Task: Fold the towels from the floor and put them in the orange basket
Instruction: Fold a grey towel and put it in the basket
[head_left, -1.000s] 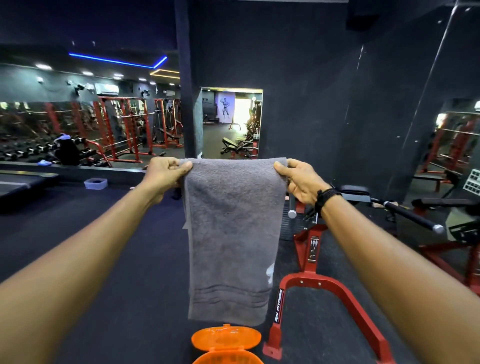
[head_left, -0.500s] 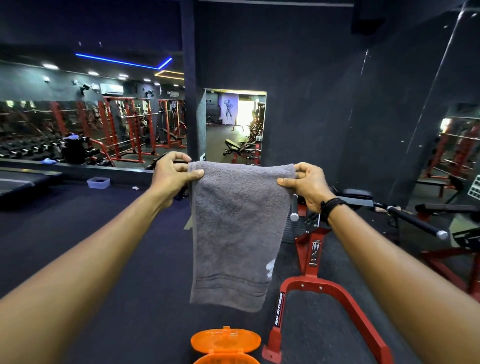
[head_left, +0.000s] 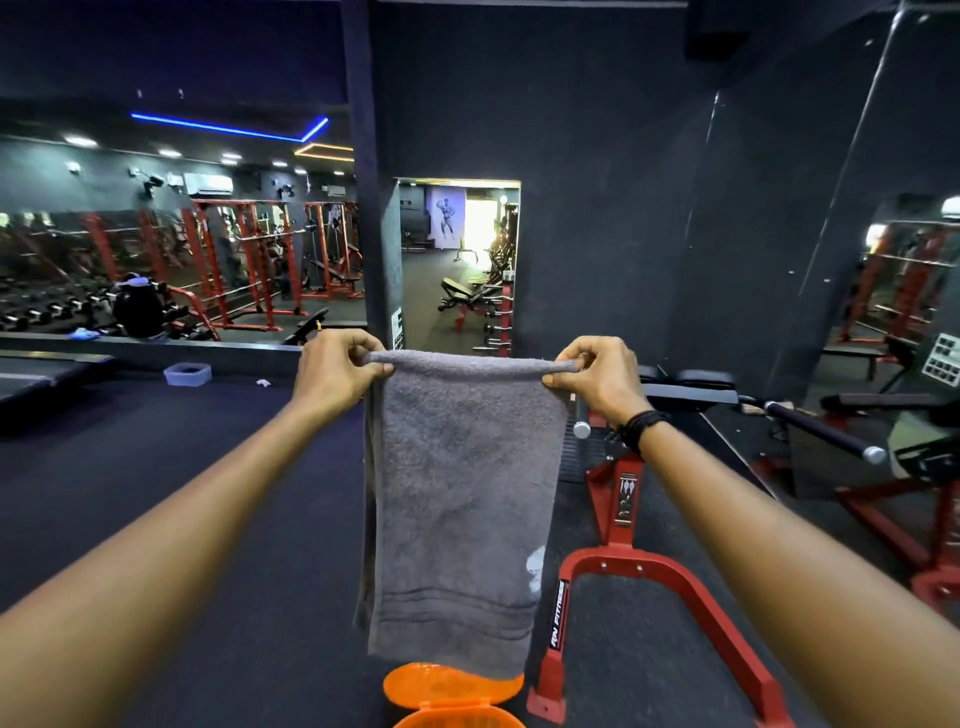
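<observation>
In a dark gym with black walls, mirrors (head_left: 883, 208) and red racks (head_left: 249, 260), a person stands on a dark floor (head_left: 182, 493) beside a red machine frame (head_left: 649, 597), arms stretched forward. The grey towel (head_left: 457, 493) hangs lengthwise in the air between the 2 hands, already doubled by the look of the layered left edge, its lower hem just above the orange basket (head_left: 452, 696), which sits open at the bottom of the view with its lid tipped back. The left hand (head_left: 332, 369) pinches 1 top corner between thumb and curled fingers, and the right hand (head_left: 597, 374) pinches the other, the top edge drawn taut between them. By this reckoning the fold is partway: at least 1 more fold looks needed before the towel goes into the basket. Whether the basket already holds towels cannot be told, and no other towels are plainly visible on the floor.
</observation>
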